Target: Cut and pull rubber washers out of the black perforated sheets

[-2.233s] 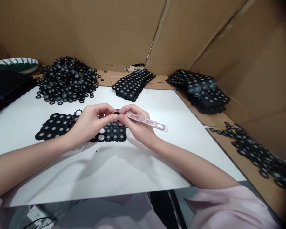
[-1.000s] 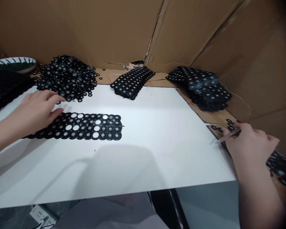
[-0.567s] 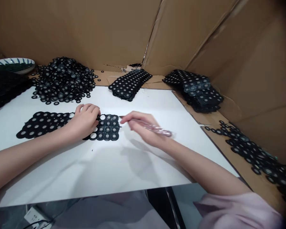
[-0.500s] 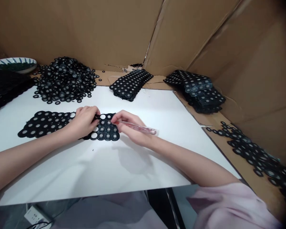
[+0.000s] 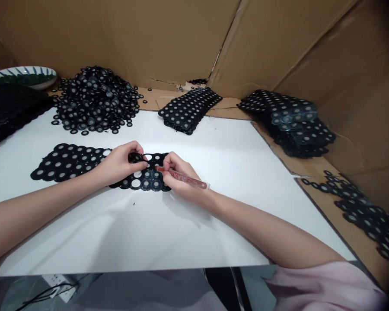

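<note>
Big stuff first: brown cardboard walls point(image 5: 116, 39) rise at the back and down the R side, and in front of them a wide white board point(image 5: 84, 242) fills most of the work area. At its back L sits a big heap of loose black rings point(image 5: 97, 101), a few strays spilling onto the cardboard. Far L, a dark stack point(image 5: 13, 108), cut off by the view's edge; back R, a slumped stack of dotted sheets point(image 5: 288, 123), approx. two layers showing apart; a neater one, the middle stack point(image 5: 189, 109), lies slantwise btwn heap and R side. More black pieces point(image 5: 369, 216) sprawl along the R edge.

Centre of the action — the black sheet point(image 5: 65, 162) lies flat across the board's middle, rows of pale-centred rings, several gaps showing bright white. Behind the dark stack, a blue-striped bowl point(image 5: 29, 69) w/ dark green bits. Below the board, a white power strip point(image 5: 63, 287) w/ black cords.

Now the hands: L hand point(image 5: 123, 160) nips the sheet near its far edge, thumb against fingers. R hand point(image 5: 184, 181) grips a slim red tool point(image 5: 188, 179) in clear wrap, tip aimed at the sheet btwn both hands — contact, can't tell. Smallest of all: a tiny dark speck point(image 5: 134, 204) nr the sheet's front edge.
</note>
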`<state>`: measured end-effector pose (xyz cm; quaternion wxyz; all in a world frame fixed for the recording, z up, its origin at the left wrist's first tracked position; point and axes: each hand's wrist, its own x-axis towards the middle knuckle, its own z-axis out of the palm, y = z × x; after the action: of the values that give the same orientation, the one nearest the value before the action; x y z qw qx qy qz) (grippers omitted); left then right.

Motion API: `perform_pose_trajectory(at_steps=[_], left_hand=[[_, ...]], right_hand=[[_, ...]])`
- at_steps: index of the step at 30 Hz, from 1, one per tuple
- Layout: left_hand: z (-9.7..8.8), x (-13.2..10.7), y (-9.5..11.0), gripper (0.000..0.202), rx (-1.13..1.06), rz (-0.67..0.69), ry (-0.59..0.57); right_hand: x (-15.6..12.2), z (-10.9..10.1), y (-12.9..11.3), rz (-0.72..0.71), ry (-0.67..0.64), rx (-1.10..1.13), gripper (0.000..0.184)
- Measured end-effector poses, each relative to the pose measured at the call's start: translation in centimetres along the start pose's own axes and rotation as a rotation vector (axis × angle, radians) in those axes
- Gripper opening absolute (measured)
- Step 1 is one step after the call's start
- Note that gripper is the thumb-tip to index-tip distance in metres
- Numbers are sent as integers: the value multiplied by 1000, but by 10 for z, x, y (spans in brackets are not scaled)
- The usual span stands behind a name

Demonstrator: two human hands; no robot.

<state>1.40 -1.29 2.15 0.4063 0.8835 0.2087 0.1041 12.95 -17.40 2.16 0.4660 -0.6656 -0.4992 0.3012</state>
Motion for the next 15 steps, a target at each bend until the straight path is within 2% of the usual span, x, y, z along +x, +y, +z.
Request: perform_pose_trajectory(at_steps=[7, 11, 15], left_hand=[[15, -16, 9, 22, 95, -11, 178], [21, -22, 8, 22, 94, -1, 197], [15, -20, 5, 21, 154, 41, 147]], right_hand=[[2, 5, -3, -57, -2, -104, 9], [6, 13, -1, -127, 18, -104, 8], [8, 13, 0, -28, 34, 25, 7]])
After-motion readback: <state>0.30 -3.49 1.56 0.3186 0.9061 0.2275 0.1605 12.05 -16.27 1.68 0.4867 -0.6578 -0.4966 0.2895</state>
